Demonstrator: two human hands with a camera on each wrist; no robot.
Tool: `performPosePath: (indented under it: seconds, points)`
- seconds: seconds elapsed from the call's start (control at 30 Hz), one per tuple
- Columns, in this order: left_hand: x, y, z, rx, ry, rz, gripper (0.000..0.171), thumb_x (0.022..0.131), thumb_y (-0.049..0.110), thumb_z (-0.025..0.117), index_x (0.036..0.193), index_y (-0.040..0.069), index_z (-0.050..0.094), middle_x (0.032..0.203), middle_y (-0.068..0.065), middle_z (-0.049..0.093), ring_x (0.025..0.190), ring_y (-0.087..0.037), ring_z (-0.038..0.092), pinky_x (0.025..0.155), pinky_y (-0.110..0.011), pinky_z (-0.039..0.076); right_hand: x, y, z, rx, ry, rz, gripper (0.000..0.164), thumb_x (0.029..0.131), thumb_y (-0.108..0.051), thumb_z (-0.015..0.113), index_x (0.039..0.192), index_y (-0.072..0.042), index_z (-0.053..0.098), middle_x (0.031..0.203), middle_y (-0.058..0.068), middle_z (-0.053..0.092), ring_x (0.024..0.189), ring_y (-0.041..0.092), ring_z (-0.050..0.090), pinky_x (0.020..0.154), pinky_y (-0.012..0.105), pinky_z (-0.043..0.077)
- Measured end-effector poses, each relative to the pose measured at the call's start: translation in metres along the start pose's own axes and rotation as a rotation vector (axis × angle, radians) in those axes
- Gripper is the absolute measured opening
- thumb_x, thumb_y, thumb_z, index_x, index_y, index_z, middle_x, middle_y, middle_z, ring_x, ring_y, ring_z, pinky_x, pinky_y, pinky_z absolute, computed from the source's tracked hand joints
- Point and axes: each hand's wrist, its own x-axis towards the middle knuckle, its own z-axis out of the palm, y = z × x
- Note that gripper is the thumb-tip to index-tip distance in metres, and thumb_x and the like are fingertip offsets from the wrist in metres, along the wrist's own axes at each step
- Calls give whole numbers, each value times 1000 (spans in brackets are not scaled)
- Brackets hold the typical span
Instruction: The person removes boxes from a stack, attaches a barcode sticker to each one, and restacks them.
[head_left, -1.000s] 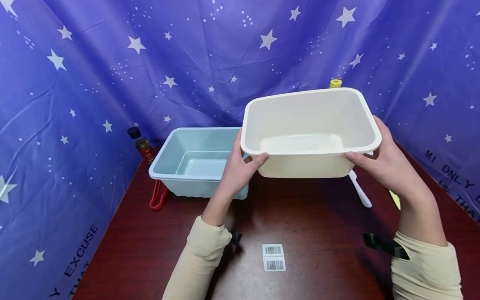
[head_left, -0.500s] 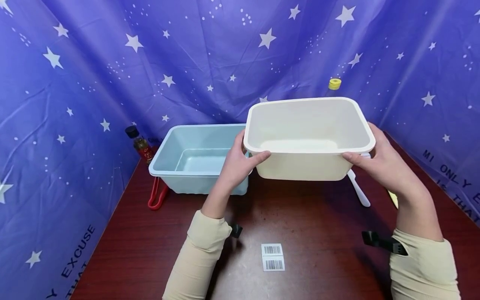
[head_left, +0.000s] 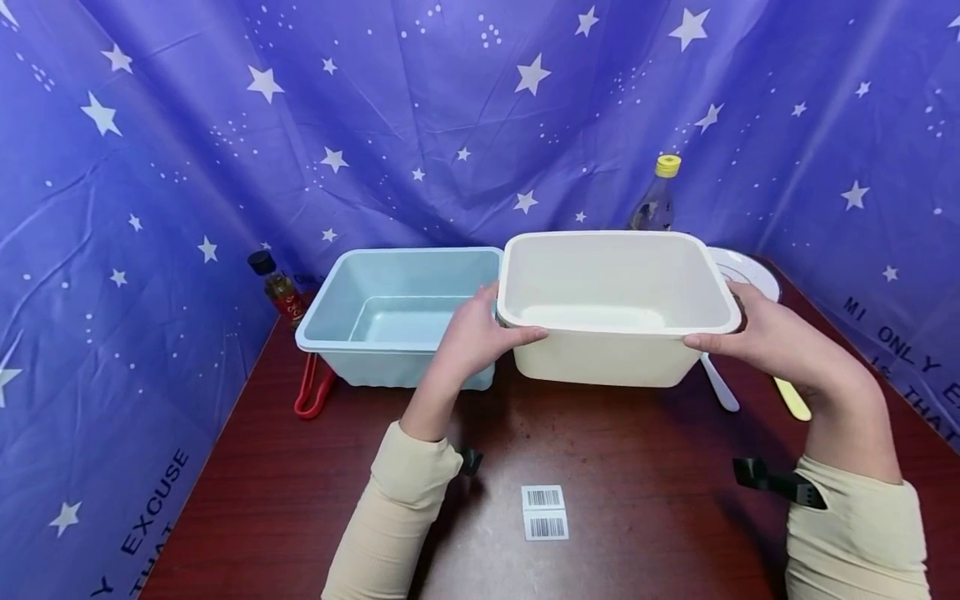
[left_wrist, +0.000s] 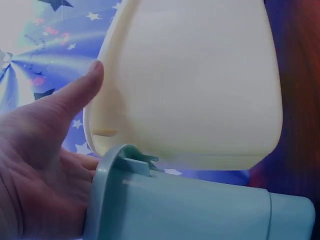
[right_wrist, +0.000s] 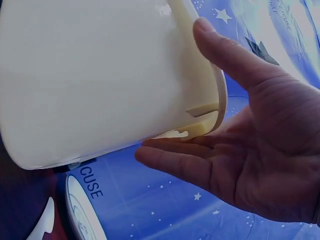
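An off-white rectangular plastic bin [head_left: 609, 360] is held upright between both hands, its inside bare. My left hand [head_left: 476, 333] grips its left end, thumb on the front rim and fingers at the side, hidden in the head view. At the right end my right hand [head_left: 772, 333] holds the rim the same way, fingers beneath it in the right wrist view. Whether the bin's base touches the table cannot be told. Close on the left stands a light blue bin [head_left: 405, 367], right against the back of my left hand.
A black-capped bottle [head_left: 281, 292] and red-handled tool [head_left: 311, 392] lie by the blue bin. Behind the white bin are a yellow-capped bottle [head_left: 655, 204] and white plate [head_left: 757, 275]. A white handle [head_left: 722, 387], yellow handle [head_left: 792, 400] and barcode label [head_left: 545, 512] lie on the table.
Both hands have lowered the white bin towards the table and levelled it. More of the yellow-capped bottle and the plate shows behind it. The blue bin has stayed put.
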Motion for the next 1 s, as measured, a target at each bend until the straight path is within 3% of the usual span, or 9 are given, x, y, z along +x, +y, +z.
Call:
performPosePath:
  seconds: [0.1, 0.23, 0.3, 0.5, 0.7, 0.83, 0.93, 1.0]
  points:
    - [0, 2, 0, 47, -16, -13, 69, 75, 44, 89, 129, 10, 61, 120, -10, 66, 132, -29, 52, 104, -42, 44, 0, 2, -1, -41, -27, 28, 61, 93, -34, 75, 140, -8, 47, 123, 10, 60, 103, 13, 53, 80, 17, 41]
    - [2, 3, 2, 64, -36, -13, 74, 80, 40, 86, 140, 5, 58, 143, -15, 54, 137, -29, 46, 111, -42, 38, 3, 5, 1, -85, -54, -2, 51, 92, -32, 76, 127, -1, 56, 111, 10, 65, 93, 13, 56, 77, 21, 44]
    - [3, 3, 3, 68, -45, -5, 81, 83, 38, 84, 148, 4, 50, 152, -14, 47, 139, -28, 43, 113, -42, 36, 5, 8, 2, -79, -66, -20, 46, 93, -30, 75, 124, -1, 58, 108, 9, 66, 91, 13, 57, 77, 21, 45]
    - [0, 1, 7, 117, -73, -27, 97, 84, 43, 82, 161, 17, 28, 153, -9, 46, 138, -27, 45, 111, -43, 38, 8, 17, 3, -28, -118, -32, 49, 93, -23, 76, 130, 0, 54, 114, 11, 65, 96, 12, 58, 81, 19, 43]
    - [-5, 6, 6, 121, -76, -35, 89, 89, 44, 77, 159, 15, 30, 150, -13, 49, 134, -30, 49, 109, -44, 40, 8, 20, 3, -26, -142, -14, 61, 91, -24, 77, 138, 0, 47, 122, 14, 62, 104, 16, 55, 84, 18, 41]
    - [-11, 10, 2, 121, 21, 80, 75, 93, 35, 75, 154, 10, 40, 153, -13, 45, 141, -28, 42, 113, -44, 36, 4, 14, -2, -65, -134, 51, 89, 92, -33, 76, 154, 4, 24, 140, 27, 48, 123, 35, 48, 100, 42, 43]
    - [-20, 12, -2, 116, 124, 239, 60, 94, 26, 74, 145, 7, 51, 155, -12, 44, 147, -25, 34, 116, -42, 32, -2, 6, -10, -95, -30, 69, 104, 93, -36, 75, 159, 2, 5, 151, 36, 32, 134, 50, 36, 104, 65, 32]
    - [-25, 13, -4, 96, 170, 338, 52, 93, 22, 74, 140, 6, 56, 153, -12, 46, 148, -24, 32, 117, -41, 30, -7, -1, -16, -110, 62, 59, 103, 94, -37, 72, 161, -2, 2, 155, 35, 26, 136, 55, 32, 103, 69, 28]
